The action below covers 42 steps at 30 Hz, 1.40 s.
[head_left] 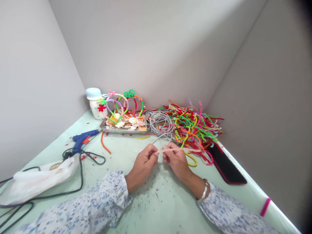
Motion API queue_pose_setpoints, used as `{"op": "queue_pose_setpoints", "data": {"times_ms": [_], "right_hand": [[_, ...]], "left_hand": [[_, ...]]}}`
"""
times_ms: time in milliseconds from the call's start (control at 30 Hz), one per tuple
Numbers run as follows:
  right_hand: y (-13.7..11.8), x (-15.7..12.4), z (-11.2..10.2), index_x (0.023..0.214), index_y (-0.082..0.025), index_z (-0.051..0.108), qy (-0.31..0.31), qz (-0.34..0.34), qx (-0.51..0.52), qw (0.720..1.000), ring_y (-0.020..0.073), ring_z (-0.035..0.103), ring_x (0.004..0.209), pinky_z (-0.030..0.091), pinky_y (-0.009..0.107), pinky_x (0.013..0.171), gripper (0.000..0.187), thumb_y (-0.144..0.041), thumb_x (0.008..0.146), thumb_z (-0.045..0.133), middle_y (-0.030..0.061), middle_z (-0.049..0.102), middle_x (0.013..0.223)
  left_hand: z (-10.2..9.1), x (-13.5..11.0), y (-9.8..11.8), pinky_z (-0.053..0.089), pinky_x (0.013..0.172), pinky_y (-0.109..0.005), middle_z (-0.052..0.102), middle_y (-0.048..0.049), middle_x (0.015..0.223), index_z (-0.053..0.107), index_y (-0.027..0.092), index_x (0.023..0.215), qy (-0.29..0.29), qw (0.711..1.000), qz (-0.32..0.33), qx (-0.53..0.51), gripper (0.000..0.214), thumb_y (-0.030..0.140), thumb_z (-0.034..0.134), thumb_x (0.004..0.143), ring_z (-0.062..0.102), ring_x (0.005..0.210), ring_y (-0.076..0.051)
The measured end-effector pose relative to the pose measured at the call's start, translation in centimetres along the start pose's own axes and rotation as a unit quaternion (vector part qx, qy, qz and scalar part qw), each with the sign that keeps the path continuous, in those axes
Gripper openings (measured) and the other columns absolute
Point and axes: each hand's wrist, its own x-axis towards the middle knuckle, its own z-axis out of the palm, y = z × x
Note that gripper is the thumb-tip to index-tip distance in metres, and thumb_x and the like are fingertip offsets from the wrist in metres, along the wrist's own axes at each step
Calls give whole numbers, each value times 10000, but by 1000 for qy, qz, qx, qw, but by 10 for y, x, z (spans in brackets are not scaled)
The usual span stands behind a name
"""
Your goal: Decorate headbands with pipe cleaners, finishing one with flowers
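A pale pink pipe cleaner (181, 149) stretches sideways between my hands above the middle of the table. My left hand (147, 158) pinches its left end between thumb and fingers. Closed around it just to the right is my right hand (175, 160), and the free length sticks out past the knuckles. Behind the fingers lies a coil of grey wire (161, 125). A strand of it comes down to my fingertips; I cannot tell whether it is gripped.
Beyond the wire, at right, sits a heap of coloured pipe cleaners (192, 122). A metal tray (126, 131) carries fabric pieces and decorated headbands (114, 105). To the left are a blue glue gun (81, 139), its cord and a plastic bag (44, 178). A dark phone (227, 164) lies right.
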Motion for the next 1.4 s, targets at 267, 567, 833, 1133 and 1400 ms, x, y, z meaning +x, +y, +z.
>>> {"op": "queue_pose_setpoints", "data": {"times_ms": [267,567,833,1133,1400], "right_hand": [[2,1,-2,634,-187,496,-24,-4,5,1000,95,445,477,362,227,500,238,-270,854,531,-50,490,523],[1,0,-1,655,-185,502,-33,3,-21,999,102,450,493,362,229,501,261,-343,858,548,-47,494,531],[2,0,-1,644,-188,494,-25,11,-40,999,101,414,489,319,226,482,280,-352,865,543,-51,483,522],[1,1,-2,602,-198,462,-16,5,-64,998,106,396,483,324,235,492,311,-354,856,549,-54,458,509],[3,2,-2,610,-199,461,-16,4,-62,998,102,401,475,326,230,488,307,-359,857,548,-60,460,502]], "left_hand": [[1,4,1,306,415,-178,508,50,568,458,177,724,-24,994,-48,-98,230,321,404,896,407,405,-53],[1,8,-3,296,371,-164,498,62,507,466,178,693,-32,989,-96,-109,227,324,439,865,401,349,-47],[1,7,-3,311,406,-173,496,57,534,466,174,687,-36,993,-68,-95,276,379,449,872,399,379,-47],[1,5,-5,304,431,-193,444,66,515,475,173,674,-26,999,-27,-26,340,434,432,887,372,401,-62],[3,3,-6,299,440,-194,433,60,524,479,175,685,-14,1000,-25,-6,350,442,408,900,367,424,-69]]}}
